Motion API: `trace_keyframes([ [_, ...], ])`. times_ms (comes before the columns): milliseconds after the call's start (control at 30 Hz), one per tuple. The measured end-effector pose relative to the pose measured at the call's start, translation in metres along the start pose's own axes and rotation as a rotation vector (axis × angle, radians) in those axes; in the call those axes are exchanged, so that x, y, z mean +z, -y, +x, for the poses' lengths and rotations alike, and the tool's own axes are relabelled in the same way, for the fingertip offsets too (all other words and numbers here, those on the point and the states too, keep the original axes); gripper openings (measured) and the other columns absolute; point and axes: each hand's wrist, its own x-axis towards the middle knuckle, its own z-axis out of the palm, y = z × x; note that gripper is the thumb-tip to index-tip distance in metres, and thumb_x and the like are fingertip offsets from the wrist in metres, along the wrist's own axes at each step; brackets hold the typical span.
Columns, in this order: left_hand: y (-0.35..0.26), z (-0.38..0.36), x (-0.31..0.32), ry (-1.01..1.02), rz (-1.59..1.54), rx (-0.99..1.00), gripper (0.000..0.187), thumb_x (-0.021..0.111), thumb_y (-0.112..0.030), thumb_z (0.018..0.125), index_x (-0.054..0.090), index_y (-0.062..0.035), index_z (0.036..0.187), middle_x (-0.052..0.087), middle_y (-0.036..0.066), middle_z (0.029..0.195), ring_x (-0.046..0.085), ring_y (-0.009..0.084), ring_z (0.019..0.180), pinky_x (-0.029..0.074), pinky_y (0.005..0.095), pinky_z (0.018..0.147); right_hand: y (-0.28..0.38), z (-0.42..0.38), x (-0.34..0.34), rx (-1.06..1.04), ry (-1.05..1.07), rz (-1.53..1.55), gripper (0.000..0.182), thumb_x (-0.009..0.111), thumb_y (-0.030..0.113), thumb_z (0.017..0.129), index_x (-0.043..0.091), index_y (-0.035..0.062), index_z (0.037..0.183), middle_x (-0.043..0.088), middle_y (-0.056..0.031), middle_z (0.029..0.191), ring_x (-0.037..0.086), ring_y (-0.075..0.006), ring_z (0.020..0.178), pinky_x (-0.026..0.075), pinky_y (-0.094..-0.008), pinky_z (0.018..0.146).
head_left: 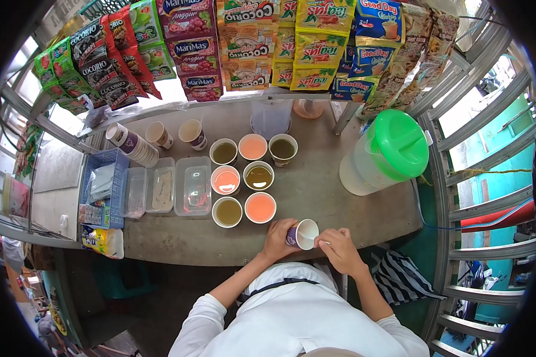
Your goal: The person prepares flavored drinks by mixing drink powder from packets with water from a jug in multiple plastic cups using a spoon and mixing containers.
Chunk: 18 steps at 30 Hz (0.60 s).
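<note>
My left hand is wrapped round a purple and white paper cup, tilted at the counter's front edge. My right hand is closed at the cup's right rim, pinching something thin that I cannot make out. The cup's inside looks white. Beyond my hands stand several filled paper cups: some hold a pink drink, others a dark green one. The pink cup in the front row is the nearest to my left hand.
A clear pitcher with a green lid stands at the right. Plastic tubs, a blue basket and stacked cups are at the left. Drink sachets hang above the counter's far edge.
</note>
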Motion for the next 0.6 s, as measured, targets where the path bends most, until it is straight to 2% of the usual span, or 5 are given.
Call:
trace_keyframes([
  [167, 0.0006, -0.0002, 0.0002, 0.01, -0.003, -0.008, 0.081, 0.089, -0.025, 0.054, 0.049, -0.0062, 0.121, 0.061, 0.012, 0.111, 0.061, 0.0321, 0.099, 0.045, 0.0424, 0.085, -0.0013, 0.0027, -0.0002, -0.023, -0.004, -0.044, 0.018, 0.048, 0.019, 0.095, 0.062, 0.0088, 0.091, 0.061, -0.0043, 0.089, 0.056, -0.0207, 0.09, 0.03, -0.0389, 0.089],
  [267, 0.0008, 0.0002, 0.0, 0.006, 0.001, -0.003, 0.081, 0.09, -0.025, 0.053, 0.05, -0.0062, 0.121, 0.061, 0.012, 0.111, 0.061, 0.0318, 0.1, 0.045, 0.0421, 0.084, -0.0028, 0.0031, -0.0008, 0.001, -0.01, 0.039, 0.017, 0.048, 0.019, 0.094, 0.062, 0.0089, 0.092, 0.061, -0.0038, 0.089, 0.056, -0.0207, 0.09, 0.03, -0.0393, 0.089],
  [367, 0.0003, 0.0007, 0.0001, 0.003, 0.004, 0.003, 0.082, 0.09, -0.025, 0.052, 0.05, -0.0065, 0.121, 0.061, 0.012, 0.111, 0.061, 0.0318, 0.099, 0.045, 0.0422, 0.084, -0.0038, 0.0041, -0.0011, -0.009, -0.025, -0.036, 0.017, 0.048, 0.018, 0.094, 0.062, 0.009, 0.092, 0.062, -0.0035, 0.088, 0.056, -0.0208, 0.089, 0.03, -0.0393, 0.09],
  [467, 0.0002, 0.0, 0.0003, -0.001, 0.01, -0.006, 0.082, 0.09, -0.024, 0.052, 0.049, -0.0067, 0.121, 0.061, 0.012, 0.111, 0.061, 0.0318, 0.099, 0.045, 0.0422, 0.084, -0.0049, 0.003, -0.0002, 0.003, -0.026, 0.069, 0.018, 0.048, 0.017, 0.094, 0.062, 0.008, 0.089, 0.063, -0.0037, 0.087, 0.055, -0.021, 0.086, 0.03, -0.0364, 0.085],
  [600, 0.0, -0.0001, 0.0004, 0.004, 0.009, -0.01, 0.082, 0.09, -0.024, 0.052, 0.049, -0.0067, 0.121, 0.061, 0.013, 0.112, 0.061, 0.0319, 0.099, 0.045, 0.0423, 0.084, -0.0064, 0.003, -0.0006, -0.016, -0.026, -0.004, 0.018, 0.048, 0.017, 0.094, 0.062, 0.0081, 0.09, 0.063, -0.0036, 0.087, 0.056, -0.0204, 0.087, 0.03, -0.0371, 0.087],
])
